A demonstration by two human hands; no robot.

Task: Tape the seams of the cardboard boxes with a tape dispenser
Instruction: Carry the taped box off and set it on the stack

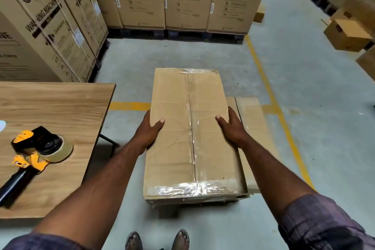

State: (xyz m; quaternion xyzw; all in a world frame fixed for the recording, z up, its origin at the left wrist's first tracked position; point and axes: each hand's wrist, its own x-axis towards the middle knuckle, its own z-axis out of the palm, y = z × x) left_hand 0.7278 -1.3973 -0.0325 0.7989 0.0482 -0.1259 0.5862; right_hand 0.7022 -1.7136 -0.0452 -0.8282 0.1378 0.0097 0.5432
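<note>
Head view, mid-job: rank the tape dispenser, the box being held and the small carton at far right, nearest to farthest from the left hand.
1. The cardboard box: the left hand grips its left edge.
2. The tape dispenser: on the wooden table, off to the left.
3. The small carton: far right, at the back.

1. Cardboard box (172,148): plain tan-brown, with glossy clear tape strips.
2. Tape dispenser (30,154): yellow-orange frame, black handle, amber-clear roll.
3. Table (56,103): pale, streaky wood grain.
4. Floor (314,97): grey, with yellow painted lines.
5. Sleeve (324,223): dusky purple-grey, faint checks.
6. Cartons (188,0): tan, black print.
</note>
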